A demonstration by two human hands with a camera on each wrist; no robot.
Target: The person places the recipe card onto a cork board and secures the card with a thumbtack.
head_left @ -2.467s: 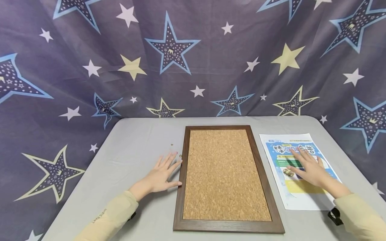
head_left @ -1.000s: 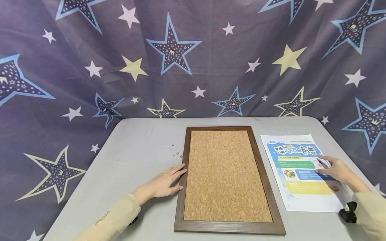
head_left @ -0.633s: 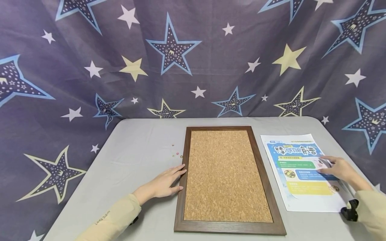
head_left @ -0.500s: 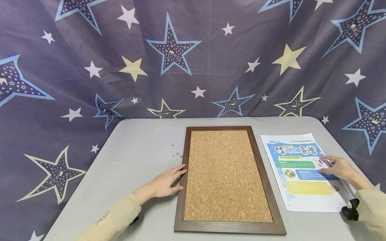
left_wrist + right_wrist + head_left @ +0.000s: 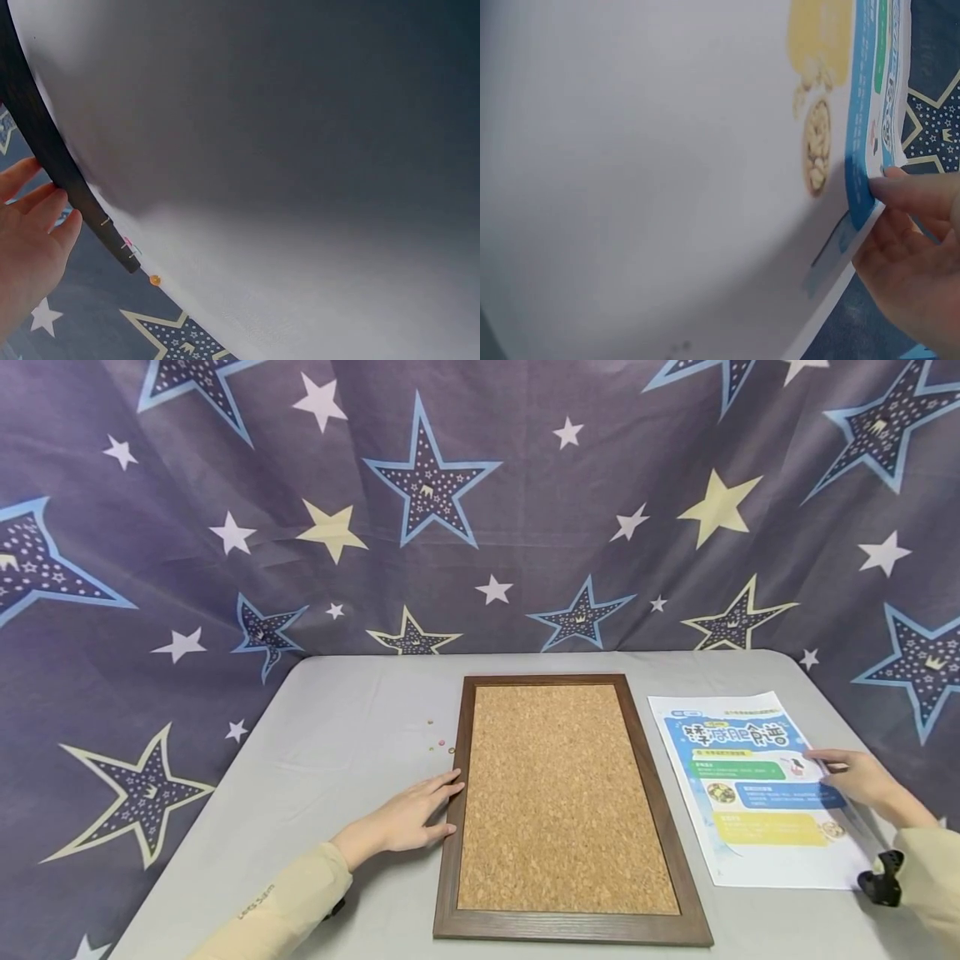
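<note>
A cork board with a dark brown wooden frame lies in the middle of the table. At its left edge my left hand rests its fingertips against the frame, fingers fairly straight; the left wrist view has them along the dark frame too. To the right lies a printed poster with blue, green and yellow blocks. My right hand holds its right edge. In the right wrist view the thumb presses on the printed side of the poster, and the other fingers sit at and under the edge, pinching it.
Several small thumbtacks lie left of the board, just beyond my left fingertips; one orange thumbtack shows in the left wrist view. A grey cloth covers the table. Behind hangs a star-patterned curtain.
My right hand has gone from spread flat over the poster to its right edge, now pinching it, shifting slightly right lately. My left hand has drawn back from the thumbtacks to the frame.
</note>
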